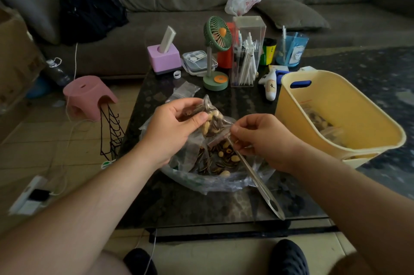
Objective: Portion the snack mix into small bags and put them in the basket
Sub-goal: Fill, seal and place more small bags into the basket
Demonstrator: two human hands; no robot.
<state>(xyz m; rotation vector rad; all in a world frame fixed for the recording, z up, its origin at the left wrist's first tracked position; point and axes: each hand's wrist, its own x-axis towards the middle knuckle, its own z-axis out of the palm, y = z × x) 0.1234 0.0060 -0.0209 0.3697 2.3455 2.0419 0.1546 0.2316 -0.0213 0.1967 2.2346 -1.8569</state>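
My left hand (177, 126) grips a small clear zip bag (212, 121) filled with nuts and striped seeds, held above the big clear bag of snack mix (215, 162) on the dark table. My right hand (262, 140) pinches the small bag's zip edge at its right end and also holds a long metal scoop (257, 180) whose handle points toward me. The yellow basket (349, 104) stands to the right, with several filled small bags lying inside it.
Spare empty zip bags (186, 90) lie behind my hands. Farther back stand a green desk fan (216, 50), a clear pen box (246, 50), a purple box (164, 57) and a blue cup (290, 50). A pink stool (87, 97) sits on the floor at left.
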